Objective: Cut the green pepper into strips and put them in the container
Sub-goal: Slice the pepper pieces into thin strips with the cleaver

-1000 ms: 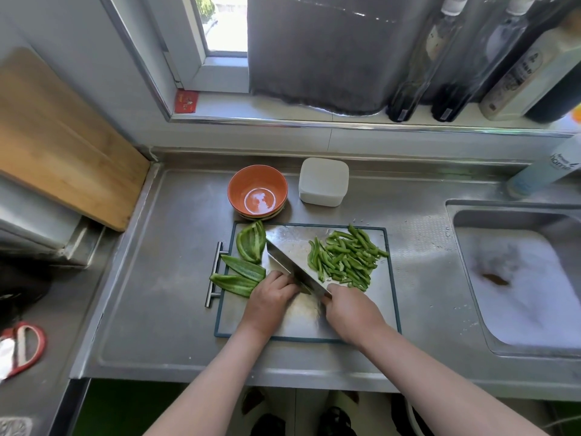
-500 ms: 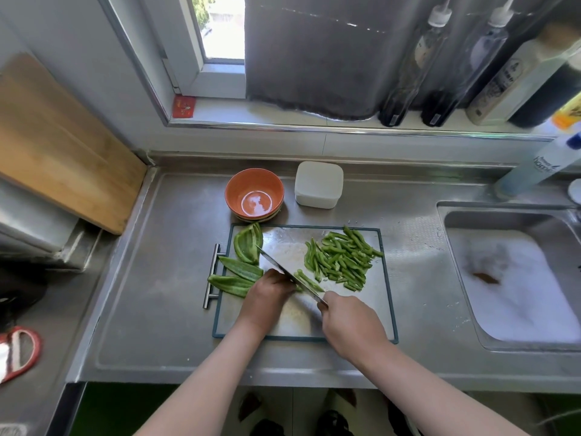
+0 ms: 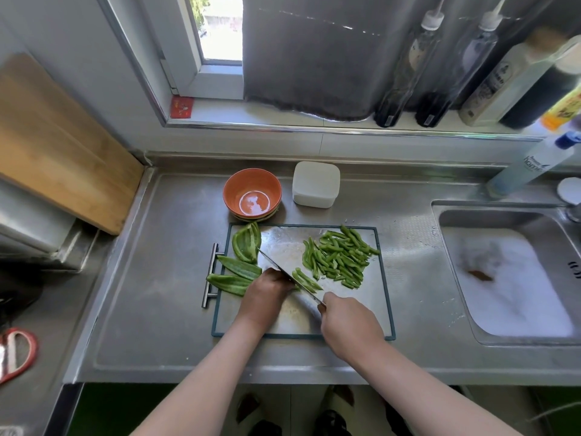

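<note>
- The right hand [image 3: 349, 322] grips the handle of the knife [image 3: 289, 275], whose blade is down on the cutting board [image 3: 385, 309].
- The left hand [image 3: 267, 294], fingers curled, holds down a pepper piece [image 3: 295, 287] that is mostly hidden under it, with the knuckles beside the blade.
- A few fresh strips [image 3: 308, 280] lie just right of the blade, and a large strip pile [image 3: 341, 258] lies beyond them.
- Three uncut halves [image 3: 240, 267] wait at the board's left edge, so cutting looks a little over half done.
- The orange bowl [image 3: 251, 193] and the white lidded box [image 3: 316, 184], both on the tabletop [image 3: 157, 278] behind the board, show no pepper. Filling has not started.
</note>
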Motion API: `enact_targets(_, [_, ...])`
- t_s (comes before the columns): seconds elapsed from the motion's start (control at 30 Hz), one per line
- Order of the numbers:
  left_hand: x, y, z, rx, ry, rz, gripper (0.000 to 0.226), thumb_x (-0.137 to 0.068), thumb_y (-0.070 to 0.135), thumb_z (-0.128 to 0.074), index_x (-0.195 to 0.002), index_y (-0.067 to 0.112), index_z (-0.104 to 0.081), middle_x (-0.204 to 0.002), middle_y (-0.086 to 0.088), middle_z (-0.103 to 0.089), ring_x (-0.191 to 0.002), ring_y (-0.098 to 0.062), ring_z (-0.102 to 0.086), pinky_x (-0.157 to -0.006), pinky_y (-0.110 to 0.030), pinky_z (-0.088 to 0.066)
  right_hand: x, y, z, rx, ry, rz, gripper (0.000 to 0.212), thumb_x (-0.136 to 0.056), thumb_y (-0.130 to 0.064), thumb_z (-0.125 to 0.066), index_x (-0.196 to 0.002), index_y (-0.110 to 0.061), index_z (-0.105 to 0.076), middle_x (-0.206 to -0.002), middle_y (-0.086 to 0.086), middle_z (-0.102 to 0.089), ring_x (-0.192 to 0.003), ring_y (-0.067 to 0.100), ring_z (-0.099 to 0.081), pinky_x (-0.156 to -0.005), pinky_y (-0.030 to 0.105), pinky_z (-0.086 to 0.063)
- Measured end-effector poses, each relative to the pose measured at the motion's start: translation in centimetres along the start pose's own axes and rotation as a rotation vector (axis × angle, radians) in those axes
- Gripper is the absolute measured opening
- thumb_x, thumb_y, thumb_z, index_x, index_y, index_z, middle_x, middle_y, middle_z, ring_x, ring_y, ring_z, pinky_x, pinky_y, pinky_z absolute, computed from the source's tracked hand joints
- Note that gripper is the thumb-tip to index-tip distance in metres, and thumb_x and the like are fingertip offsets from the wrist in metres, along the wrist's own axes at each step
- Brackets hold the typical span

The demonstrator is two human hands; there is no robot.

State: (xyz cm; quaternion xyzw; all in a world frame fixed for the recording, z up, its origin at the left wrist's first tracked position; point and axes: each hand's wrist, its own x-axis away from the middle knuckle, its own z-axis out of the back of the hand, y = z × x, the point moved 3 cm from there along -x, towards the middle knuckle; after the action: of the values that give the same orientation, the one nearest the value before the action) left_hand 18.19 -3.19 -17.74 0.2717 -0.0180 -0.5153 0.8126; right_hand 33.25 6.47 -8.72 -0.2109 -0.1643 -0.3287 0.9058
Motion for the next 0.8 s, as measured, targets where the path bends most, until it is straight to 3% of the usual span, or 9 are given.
enact_targets(0.2, [0.0, 0.0, 0.2, 0.018, 0.016, 0.006, 0.018, -0.080, 0.031, -0.064, -0.084, 0.025, -0.081, -0.087, 0.002, -0.074, -0.079, -0.020, -0.068, -0.060, -0.023, -0.054, -0.6, 0.0, -0.6, 0.010, -0.020, -0.015, 0.008, -0.097, -0.014, -0.041, -0.092, -0.019, -0.043, -0.076, 0.000, -0.045, -0.070, 0.027, -0.046, -0.048, 0.032, -0.024])
enact_targets(0.5, [0.3, -0.3, -0.5, 0.066, 0.072, -0.002, 0.026, -0.085, 0.031, -0.057, -0.082, 0.019, -0.080, -0.085, 0.000, -0.072, -0.080, -0.018, -0.065, -0.061, -0.026, -0.052, -1.9, 1.1, -1.5, -0.021, -0.052, -0.004, 0.010, -0.096, -0.013, -0.040, -0.089, -0.018, -0.045, -0.073, 0.000, -0.045, -0.068, 0.025, -0.047, -0.049, 0.032, -0.025])
enact_targets(0.67, [0.4, 0.0, -0.3, 0.080, 0.119, -0.033, 0.023, -0.085, 0.027, -0.058, -0.079, 0.017, -0.078, -0.083, 0.002, -0.070, -0.082, -0.013, -0.059, -0.060, -0.024, -0.050, -1.9, 2.3, -2.0, -0.058, -0.095, -0.045, 0.014, -0.097, -0.015, -0.040, -0.097, -0.017, -0.054, -0.086, 0.004, -0.059, -0.076, 0.025, -0.056, -0.061, 0.033, -0.041])
enact_targets(0.8, [0.8, -0.3, -1.1, 0.066, 0.095, -0.027, 0.012, -0.083, 0.016, -0.066, -0.084, 0.013, -0.077, -0.086, -0.002, -0.069, -0.084, -0.016, -0.059, -0.062, -0.027, -0.052, -3.6, 1.2, -1.9, -0.116, -0.119, -0.060, 0.016, -0.094, -0.012, -0.041, -0.097, -0.016, -0.056, -0.085, 0.000, -0.053, -0.077, 0.025, -0.050, -0.062, 0.032, -0.036])
